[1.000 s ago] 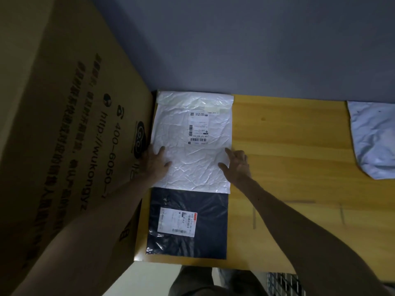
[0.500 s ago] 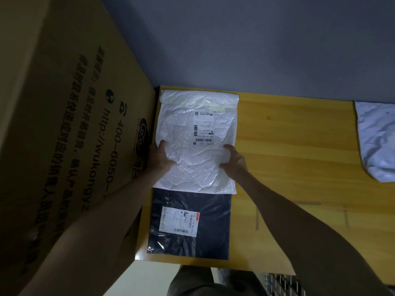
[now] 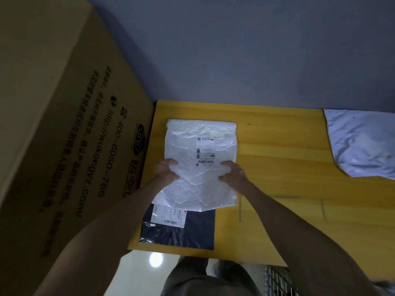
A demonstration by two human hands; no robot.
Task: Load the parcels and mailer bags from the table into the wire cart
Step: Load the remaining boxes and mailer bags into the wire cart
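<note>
A white crinkled mailer bag (image 3: 192, 178) with a printed label sits over the left part of the yellow table (image 3: 277, 167). My left hand (image 3: 165, 170) grips its left edge and my right hand (image 3: 232, 173) grips its right edge, fingers curled into the plastic. Its near end overlaps a dark navy mailer bag (image 3: 183, 230) that lies flat by the table's front edge, label partly covered. A pale blue-white mailer bag (image 3: 361, 144) lies at the table's right end. A corner of the wire cart (image 3: 275, 280) shows below the table's front edge.
A large brown cardboard box (image 3: 70, 146) with printed text stands against the table's left side. A grey wall (image 3: 235, 50) runs behind the table. A shiny floor (image 3: 141, 272) lies below the front edge.
My hands went from lying beside the white mailer bag to gripping its two edges. The bag has been drawn toward me, off the back edge, and now overlaps the navy bag.
</note>
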